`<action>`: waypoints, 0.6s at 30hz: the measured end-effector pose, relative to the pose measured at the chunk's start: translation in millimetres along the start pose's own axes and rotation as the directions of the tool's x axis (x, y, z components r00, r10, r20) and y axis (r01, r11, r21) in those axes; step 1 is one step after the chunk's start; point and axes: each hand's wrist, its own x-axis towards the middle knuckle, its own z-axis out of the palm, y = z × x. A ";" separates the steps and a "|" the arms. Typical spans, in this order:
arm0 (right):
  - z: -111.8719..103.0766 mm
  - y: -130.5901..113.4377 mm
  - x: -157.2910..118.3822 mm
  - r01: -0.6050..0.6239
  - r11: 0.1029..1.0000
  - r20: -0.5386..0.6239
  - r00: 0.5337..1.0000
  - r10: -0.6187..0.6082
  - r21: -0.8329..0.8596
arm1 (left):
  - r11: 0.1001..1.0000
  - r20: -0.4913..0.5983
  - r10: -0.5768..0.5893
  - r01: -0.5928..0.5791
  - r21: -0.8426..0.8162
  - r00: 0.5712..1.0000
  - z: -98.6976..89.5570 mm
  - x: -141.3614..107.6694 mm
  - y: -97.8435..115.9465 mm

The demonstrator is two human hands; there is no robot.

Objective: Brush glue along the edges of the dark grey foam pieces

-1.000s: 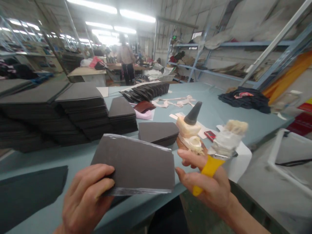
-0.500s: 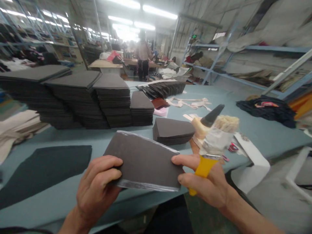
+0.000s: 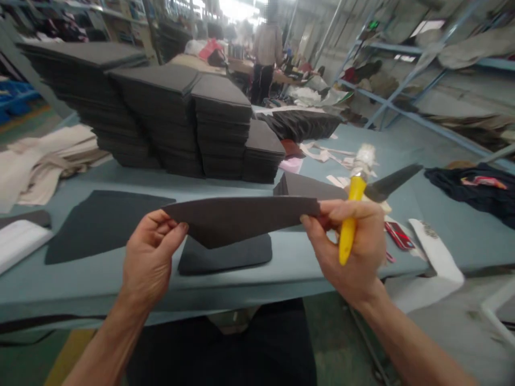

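A dark grey flat panel [image 3: 249, 219] is stretched between my two hands above the table, tipped so that it appears narrow. My left hand [image 3: 149, 252] pinches its left end between thumb and fingers. At the other end, my right hand [image 3: 358, 241] pinches the right corner and also carries a paintbrush [image 3: 352, 214] with a yellow handle, bristles upward. Below the panel, a dark piece with rounded corners [image 3: 229, 256] lies on the table. A low stack of grey panels [image 3: 308, 186] sits just behind, partly covered by the held panel and my right hand.
Tall stacks of dark panels [image 3: 156, 86] stand at the back left on the blue-green table [image 3: 153, 179]. A dark flat sheet [image 3: 100, 222] lies at left, beige cloth [image 3: 48, 158] beyond it. Dark clothing [image 3: 475, 187] and a red item [image 3: 399, 236] are at right. A person [image 3: 267, 51] stands far back.
The held panel has tipped from facing me to a narrow slant. The brush has turned more upright in my right hand. The rounded dark piece now shows below, and the view has shifted downward.
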 end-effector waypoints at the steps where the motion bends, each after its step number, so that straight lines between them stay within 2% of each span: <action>1: 5.4 1.1 -3.7 -0.066 0.998 -0.006 0.998 0.066 0.005 | 1.000 -0.016 -0.007 0.007 -0.013 1.000 -0.9 1.0 -3.9; 5: 28.5 5.3 -18.7 -0.347 0.922 0.037 0.938 0.346 0.173 | 1.000 -0.116 0.030 -0.028 0.013 0.993 -7.0 5.6 -16.0; 9: 49.0 11.3 -36.6 -0.503 0.823 0.089 0.863 0.498 0.263 | 0.980 -0.167 0.148 -0.121 0.158 0.975 -13.1 7.0 -18.8; 13: 58.7 22.3 -56.2 -0.535 0.822 0.100 0.845 0.526 0.194 | 0.935 -0.080 0.211 -0.177 0.308 0.974 -17.1 8.9 -19.7; 18: 60.4 30.2 -70.5 -0.464 0.882 0.067 0.886 0.459 0.087 | 0.905 0.136 0.213 -0.247 0.347 0.968 -24.5 19.6 -28.9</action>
